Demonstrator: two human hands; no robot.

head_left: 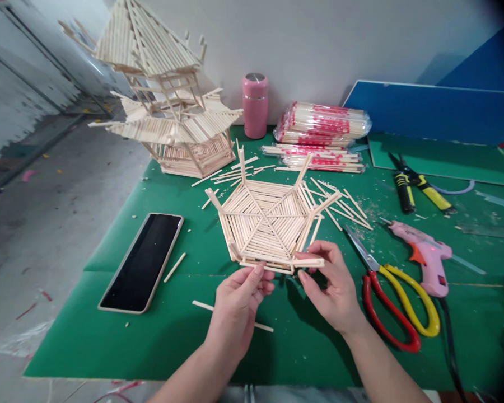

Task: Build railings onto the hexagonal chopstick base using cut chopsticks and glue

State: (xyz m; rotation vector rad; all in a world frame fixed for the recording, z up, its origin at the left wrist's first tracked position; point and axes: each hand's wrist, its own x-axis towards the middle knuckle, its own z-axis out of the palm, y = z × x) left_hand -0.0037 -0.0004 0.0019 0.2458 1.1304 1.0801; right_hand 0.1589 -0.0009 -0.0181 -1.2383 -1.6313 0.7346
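Note:
A hexagonal frame of thin wooden sticks (264,218) stands on the green table in front of me, with posts rising at its corners and leaning outward. My left hand (239,299) pinches a thin wooden stick (269,267) between thumb and fingers along the frame's near edge. At the near right corner, the thumb and fingers of my right hand (331,285) close around that stick's other end, beside a leaning post. My fingers partly hide the exact contact there. One loose stick (201,305) lies partly beneath my left wrist.
A taller stick pavilion (172,129) stands behind left, near a pink bottle (255,106) and bagged sticks (323,123). On the right lie scissors (388,291), a pink glue gun (428,252) with a cord, and pliers (420,182). A phone (143,263) lies left.

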